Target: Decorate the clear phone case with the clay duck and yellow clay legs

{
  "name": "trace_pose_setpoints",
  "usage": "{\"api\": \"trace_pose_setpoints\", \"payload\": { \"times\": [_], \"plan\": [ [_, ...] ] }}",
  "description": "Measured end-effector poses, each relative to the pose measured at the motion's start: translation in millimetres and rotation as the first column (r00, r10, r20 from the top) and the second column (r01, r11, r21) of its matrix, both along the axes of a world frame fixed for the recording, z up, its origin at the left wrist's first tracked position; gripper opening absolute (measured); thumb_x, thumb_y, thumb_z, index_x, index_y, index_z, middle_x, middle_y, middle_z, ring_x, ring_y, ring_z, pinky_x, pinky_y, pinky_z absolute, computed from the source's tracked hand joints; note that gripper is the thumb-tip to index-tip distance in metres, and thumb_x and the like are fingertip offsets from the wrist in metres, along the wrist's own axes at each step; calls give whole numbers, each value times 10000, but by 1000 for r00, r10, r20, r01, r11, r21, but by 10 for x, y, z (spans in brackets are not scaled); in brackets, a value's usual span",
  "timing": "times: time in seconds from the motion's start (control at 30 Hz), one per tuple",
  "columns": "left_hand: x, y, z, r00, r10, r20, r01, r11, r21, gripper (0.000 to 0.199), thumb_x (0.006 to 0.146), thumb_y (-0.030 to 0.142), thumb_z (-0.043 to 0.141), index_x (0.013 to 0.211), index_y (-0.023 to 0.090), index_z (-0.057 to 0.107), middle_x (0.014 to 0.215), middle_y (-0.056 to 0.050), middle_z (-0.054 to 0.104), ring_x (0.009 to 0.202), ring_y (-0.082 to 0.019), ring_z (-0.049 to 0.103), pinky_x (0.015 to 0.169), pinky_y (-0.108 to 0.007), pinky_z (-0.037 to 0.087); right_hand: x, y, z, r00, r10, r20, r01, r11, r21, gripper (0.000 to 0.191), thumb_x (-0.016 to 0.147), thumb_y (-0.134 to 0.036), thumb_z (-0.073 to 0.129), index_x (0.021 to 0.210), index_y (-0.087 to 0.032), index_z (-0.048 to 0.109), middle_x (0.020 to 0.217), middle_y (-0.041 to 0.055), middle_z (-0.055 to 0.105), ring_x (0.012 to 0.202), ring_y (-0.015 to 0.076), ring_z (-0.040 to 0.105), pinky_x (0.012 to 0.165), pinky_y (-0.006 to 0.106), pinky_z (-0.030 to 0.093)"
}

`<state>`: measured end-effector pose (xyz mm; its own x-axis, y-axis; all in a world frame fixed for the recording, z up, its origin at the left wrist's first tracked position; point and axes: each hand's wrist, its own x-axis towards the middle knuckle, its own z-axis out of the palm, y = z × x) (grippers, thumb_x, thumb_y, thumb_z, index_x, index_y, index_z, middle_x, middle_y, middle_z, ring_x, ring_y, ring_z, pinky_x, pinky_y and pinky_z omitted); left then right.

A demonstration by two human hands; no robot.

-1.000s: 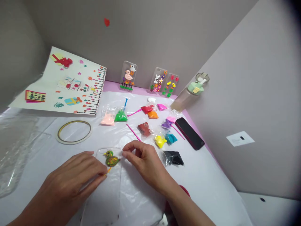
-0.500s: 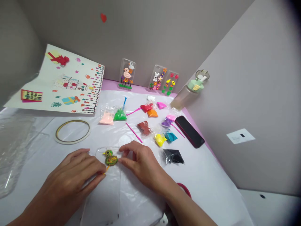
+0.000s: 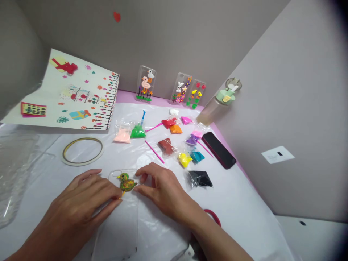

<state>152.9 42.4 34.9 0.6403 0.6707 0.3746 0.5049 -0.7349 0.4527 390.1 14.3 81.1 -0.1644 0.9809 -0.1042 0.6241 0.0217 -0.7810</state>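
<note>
A clear phone case (image 3: 116, 224) lies flat before me, with a small green, yellow and brown clay duck (image 3: 127, 185) on its upper part. The duck has a dark eye and a yellow beak. Below its body, my left hand (image 3: 87, 203) pinches a thin yellow-orange clay strip (image 3: 123, 194) between thumb and index finger; the strip's lower end is hidden. From the other side, my right hand (image 3: 163, 192) curls its fingers at the upper right edge of the case. Its thumb tip is beside the duck's tail, and the index tip rests higher on the case.
Clay packets, including a brown one (image 3: 166, 146) and a black one (image 3: 200, 178), lie beyond my hands with pink tools (image 3: 154, 151). A tape roll (image 3: 83, 151) is left; a phone (image 3: 219, 150) and bottle (image 3: 214, 108) are right. Decorated cases (image 3: 146, 83) lean against the wall.
My right thumb has drawn slightly off the duck's body, and its pointed tail now shows. The left hand keeps its pinch at the strip. The view has shifted slightly.
</note>
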Motion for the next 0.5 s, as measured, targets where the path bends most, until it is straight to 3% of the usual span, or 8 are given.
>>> {"api": "trace_pose_setpoints", "payload": {
  "times": [0.2,0.5],
  "plan": [
    [20,1,13,999,15,-28,-16,999,-29,131,984,347,531,912,325,638,822,72,717,803,-200,689,1118,-517,330,4,-2,-14,1000,17,21,-18,1000,17,266,851,-231,829,1090,-228,714,949,-6,708,821,145,632,755,261,443],
    [25,2,-21,1000,-18,-24,17,999,-29,108,997,338,544,945,321,637,830,80,732,781,-194,689,1110,-493,294,-23,-2,5,997,45,64,-44,999,-12,352,835,-217,845,1153,-201,696,961,-1,710,835,147,640,756,260,447]
  ]
}}
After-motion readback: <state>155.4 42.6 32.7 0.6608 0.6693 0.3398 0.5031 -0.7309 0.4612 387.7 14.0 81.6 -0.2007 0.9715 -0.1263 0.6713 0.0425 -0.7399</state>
